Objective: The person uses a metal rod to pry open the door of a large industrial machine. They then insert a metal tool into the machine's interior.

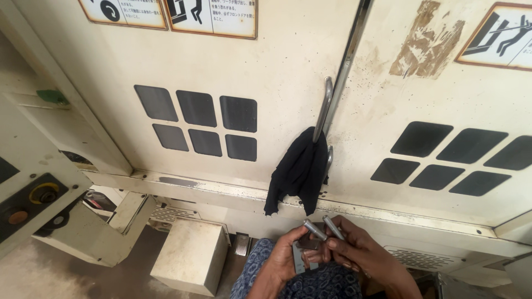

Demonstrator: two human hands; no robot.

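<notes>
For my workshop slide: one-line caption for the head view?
Both hands, left hand and right hand, hold two metal pins below a black rag on a machine door handle.

Both hands are held together low in frame, in front of a cream machine door. The left hand and right hand grip two short grey metal rods — these angle up and to the left, side by side. A dark block sits between the fingers; its kind cannot be told. A black cloth hangs from the chrome door handle — directly above the hands. Cream box on the floor at left.
</notes>
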